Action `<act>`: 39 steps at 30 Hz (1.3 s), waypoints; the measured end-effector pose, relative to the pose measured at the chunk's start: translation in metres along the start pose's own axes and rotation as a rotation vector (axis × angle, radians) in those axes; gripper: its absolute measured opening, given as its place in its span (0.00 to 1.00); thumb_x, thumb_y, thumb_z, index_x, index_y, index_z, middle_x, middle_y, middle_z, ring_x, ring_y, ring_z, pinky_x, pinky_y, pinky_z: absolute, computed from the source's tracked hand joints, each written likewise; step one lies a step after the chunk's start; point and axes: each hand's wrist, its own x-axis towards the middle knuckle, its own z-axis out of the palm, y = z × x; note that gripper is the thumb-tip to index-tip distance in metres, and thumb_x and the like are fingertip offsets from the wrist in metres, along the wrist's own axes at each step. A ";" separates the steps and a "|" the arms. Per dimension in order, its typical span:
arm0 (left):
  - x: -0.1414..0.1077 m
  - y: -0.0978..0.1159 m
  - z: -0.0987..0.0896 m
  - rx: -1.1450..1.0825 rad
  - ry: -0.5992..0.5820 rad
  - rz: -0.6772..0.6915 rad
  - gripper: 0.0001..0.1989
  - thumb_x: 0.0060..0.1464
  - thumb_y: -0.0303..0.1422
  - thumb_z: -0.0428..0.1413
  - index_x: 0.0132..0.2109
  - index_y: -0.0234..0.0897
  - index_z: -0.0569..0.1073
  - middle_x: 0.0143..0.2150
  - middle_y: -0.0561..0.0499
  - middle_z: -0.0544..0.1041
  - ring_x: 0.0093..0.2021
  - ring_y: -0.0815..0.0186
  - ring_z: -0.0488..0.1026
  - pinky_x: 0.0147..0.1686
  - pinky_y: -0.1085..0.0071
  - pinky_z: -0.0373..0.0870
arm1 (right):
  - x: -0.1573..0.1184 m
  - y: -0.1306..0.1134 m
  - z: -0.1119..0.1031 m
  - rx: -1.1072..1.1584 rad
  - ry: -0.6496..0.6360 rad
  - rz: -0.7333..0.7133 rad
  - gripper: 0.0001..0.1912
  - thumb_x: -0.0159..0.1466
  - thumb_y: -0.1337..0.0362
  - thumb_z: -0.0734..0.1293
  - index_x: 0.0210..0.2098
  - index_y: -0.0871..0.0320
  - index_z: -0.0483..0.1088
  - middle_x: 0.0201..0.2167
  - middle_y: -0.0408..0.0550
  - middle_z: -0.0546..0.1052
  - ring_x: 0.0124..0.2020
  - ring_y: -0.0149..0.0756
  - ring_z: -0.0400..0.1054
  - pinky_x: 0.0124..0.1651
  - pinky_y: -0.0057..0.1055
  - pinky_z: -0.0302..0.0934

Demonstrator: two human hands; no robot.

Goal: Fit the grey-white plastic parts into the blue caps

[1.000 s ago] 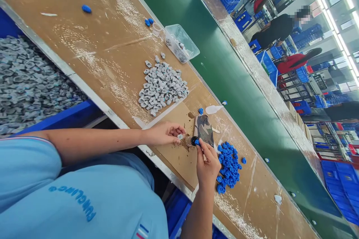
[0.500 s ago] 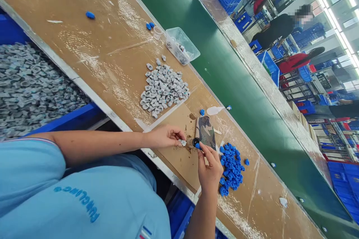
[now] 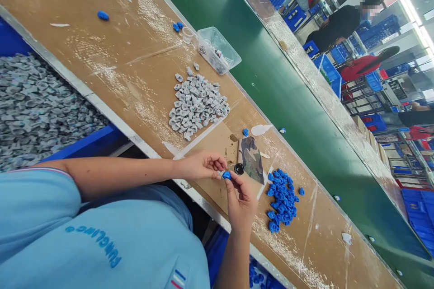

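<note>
My left hand point(image 3: 205, 165) pinches a small grey plastic piece, mostly hidden behind the fingertips. Against it, my right hand point(image 3: 241, 198) holds a small blue piece point(image 3: 226, 174) between thumb and forefinger; the two parts appear to touch. Just beyond the fingers sits a small round black-topped container point(image 3: 239, 169), beside a camouflage-patterned cloth point(image 3: 251, 158). A heap of grey pieces point(image 3: 198, 106) lies past my left hand. To the right of my right hand is a heap of blue pieces point(image 3: 283, 198).
A clear plastic box point(image 3: 219, 52) with small parts stands at the table's far edge, along a green conveyor belt point(image 3: 264, 86). A blue bin of grey pieces point(image 3: 44, 108) is at the left. A white dropper-shaped item point(image 3: 260, 129) lies beyond the cloth. Several people are across the belt.
My right hand has moved left from the black-topped container, bringing the blue piece up to the grey piece in my left hand. My left hand has barely moved.
</note>
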 end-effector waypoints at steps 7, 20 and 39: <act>-0.001 -0.005 -0.004 0.079 -0.051 0.045 0.16 0.43 0.29 0.64 0.40 0.33 0.71 0.32 0.53 0.73 0.35 0.71 0.70 0.37 0.74 0.68 | 0.004 -0.004 -0.007 -0.101 -0.027 -0.174 0.08 0.60 0.65 0.67 0.39 0.54 0.76 0.33 0.47 0.80 0.35 0.34 0.73 0.39 0.30 0.68; -0.004 0.001 -0.005 0.035 -0.123 -0.048 0.19 0.41 0.32 0.66 0.40 0.33 0.71 0.30 0.54 0.72 0.31 0.73 0.70 0.34 0.76 0.67 | -0.003 0.009 0.001 0.138 -0.028 0.011 0.07 0.54 0.63 0.71 0.33 0.53 0.78 0.29 0.46 0.81 0.30 0.35 0.74 0.34 0.31 0.71; 0.001 0.015 -0.002 0.437 -0.244 -0.208 0.18 0.52 0.45 0.56 0.27 0.32 0.69 0.19 0.56 0.68 0.19 0.74 0.65 0.20 0.80 0.60 | -0.019 0.022 0.010 0.245 0.060 0.179 0.11 0.56 0.61 0.70 0.39 0.55 0.77 0.33 0.48 0.80 0.33 0.35 0.73 0.39 0.36 0.70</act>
